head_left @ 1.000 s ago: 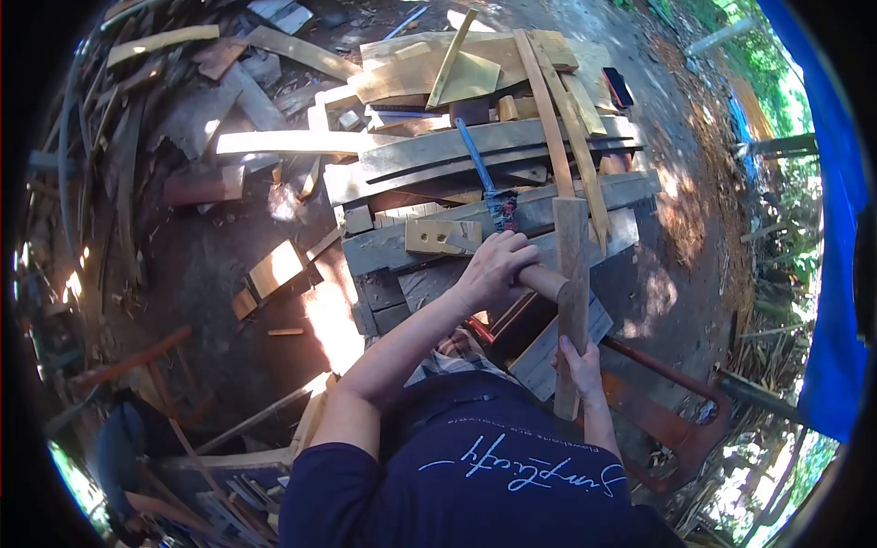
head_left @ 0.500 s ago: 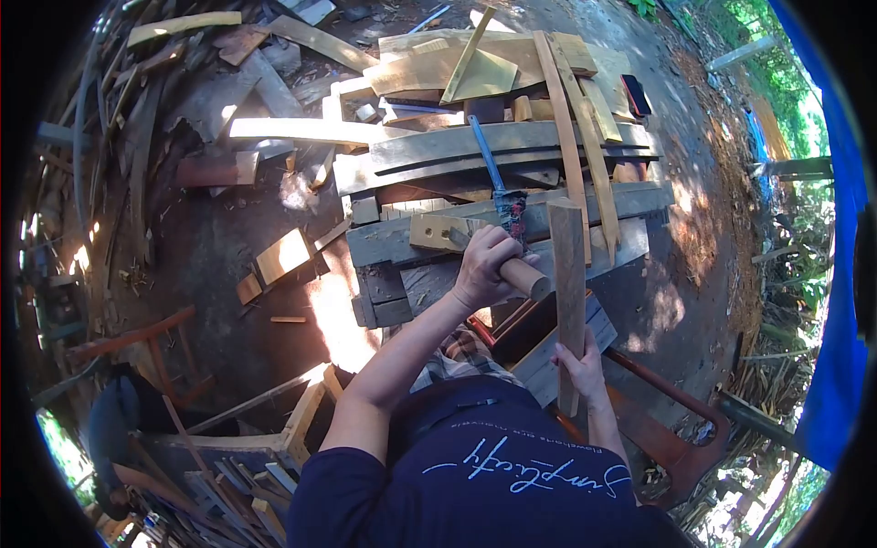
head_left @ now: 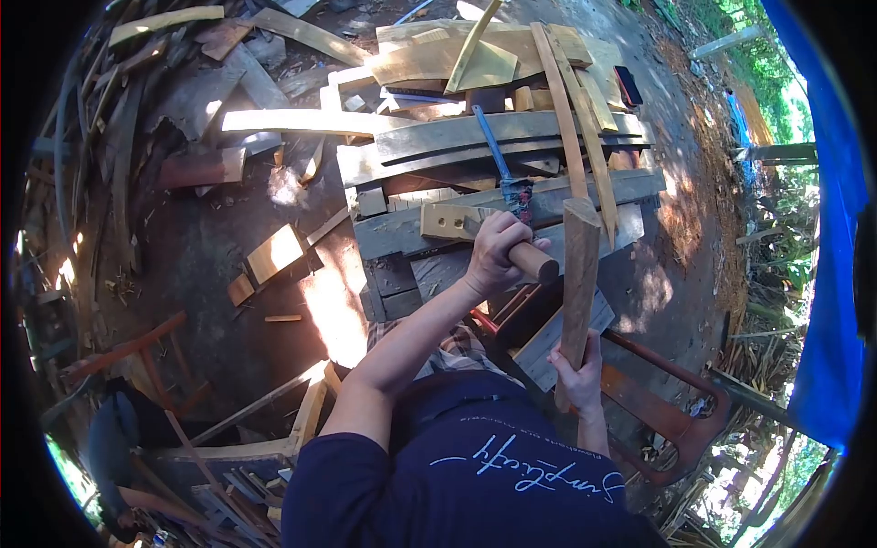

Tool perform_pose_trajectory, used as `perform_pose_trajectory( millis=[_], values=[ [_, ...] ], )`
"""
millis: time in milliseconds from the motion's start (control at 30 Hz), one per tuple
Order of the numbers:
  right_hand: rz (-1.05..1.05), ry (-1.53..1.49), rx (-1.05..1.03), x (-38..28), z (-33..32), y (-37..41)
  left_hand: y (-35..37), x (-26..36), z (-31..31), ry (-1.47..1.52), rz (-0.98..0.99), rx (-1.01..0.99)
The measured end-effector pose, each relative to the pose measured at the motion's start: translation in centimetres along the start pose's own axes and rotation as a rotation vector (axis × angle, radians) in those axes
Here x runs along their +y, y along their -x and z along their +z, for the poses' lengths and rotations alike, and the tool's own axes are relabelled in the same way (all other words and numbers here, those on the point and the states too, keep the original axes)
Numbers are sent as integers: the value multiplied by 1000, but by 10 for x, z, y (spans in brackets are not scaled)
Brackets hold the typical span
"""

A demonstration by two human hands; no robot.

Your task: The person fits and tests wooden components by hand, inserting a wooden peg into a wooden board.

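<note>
My left hand (head_left: 496, 248) is closed around a thick round wooden handle (head_left: 535, 263), whose cut end points to the right. My right hand (head_left: 579, 375) grips the lower end of a long wooden slat (head_left: 579, 274) and holds it upright, just right of the handle's end. Both are in front of a rough bench of stacked planks (head_left: 402, 233). A pale wooden block with holes (head_left: 445, 222) lies on the bench just beyond my left hand. What the handle belongs to is hidden by my hand.
A blue-shafted tool (head_left: 498, 164) lies across the stacked boards behind the block. Loose planks and offcuts (head_left: 274, 254) litter the dirt ground at left. A rusty red metal frame (head_left: 671, 425) stands at lower right, a blue tarp (head_left: 827, 228) along the right edge.
My left hand has pulled the handle slightly up and away from the slat, which it touched a second ago. The slat's top has tilted a little to the right.
</note>
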State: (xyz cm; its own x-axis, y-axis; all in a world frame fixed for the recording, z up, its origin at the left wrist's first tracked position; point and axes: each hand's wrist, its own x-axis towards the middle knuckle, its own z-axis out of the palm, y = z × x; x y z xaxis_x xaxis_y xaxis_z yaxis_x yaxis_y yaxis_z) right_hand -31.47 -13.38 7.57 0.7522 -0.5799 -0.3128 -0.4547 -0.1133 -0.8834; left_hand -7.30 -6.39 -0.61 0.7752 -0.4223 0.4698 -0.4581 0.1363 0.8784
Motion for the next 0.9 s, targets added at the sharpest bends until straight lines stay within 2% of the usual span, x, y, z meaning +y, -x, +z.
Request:
perform_pose_trajectory(
  millis=[100, 200, 267, 333, 400, 433, 467, 533, 600, 667, 733, 800, 833, 867, 900],
  values=[
    [45, 12, 46, -17, 9, 8, 2, -2, -3, 26, -34, 18],
    [-75, 33, 137, -52, 14, 14, 2, -5, -7, 70, -79, 64],
    [-282, 42, 259, -72, 13, 20, 2, -5, -11, 84, -49, 73],
    [-375, 132, 216, -71, 3, 23, 3, -5, -11, 84, -45, 78],
    [-321, 527, 152, -38, 1, 24, 4, -7, -12, 88, -36, 84],
    [-471, 659, 272, -21, 20, 13, 4, -8, -12, 80, -19, 74],
    [-479, 664, 273, -20, 21, 17, 5, -10, -12, 71, -2, 65],
    [-290, 572, 284, -61, 39, 14, 5, -9, -10, 78, -7, 53],
    [-293, 565, 317, -65, 29, 22, 12, -8, -12, 87, -31, 24],
    [-492, 448, 402, -86, 28, 24, 11, -6, -16, 104, -19, 29],
    [-531, 472, 415, -54, 25, 19, 11, -7, -19, 116, -34, 34],
    [-573, 862, 293, -29, 32, 5, 11, -7, -21, 128, -48, 48],
    [-161, 664, 278, -29, 40, 5, 12, -8, -23, 154, -76, 65],
    [-170, 667, 274, -36, 40, 4, 11, -10, -24, 175, -104, 89],
    [-203, 605, 374, -43, 39, 2, 9, -11, -27, 201, -83, 117]
  ],
)
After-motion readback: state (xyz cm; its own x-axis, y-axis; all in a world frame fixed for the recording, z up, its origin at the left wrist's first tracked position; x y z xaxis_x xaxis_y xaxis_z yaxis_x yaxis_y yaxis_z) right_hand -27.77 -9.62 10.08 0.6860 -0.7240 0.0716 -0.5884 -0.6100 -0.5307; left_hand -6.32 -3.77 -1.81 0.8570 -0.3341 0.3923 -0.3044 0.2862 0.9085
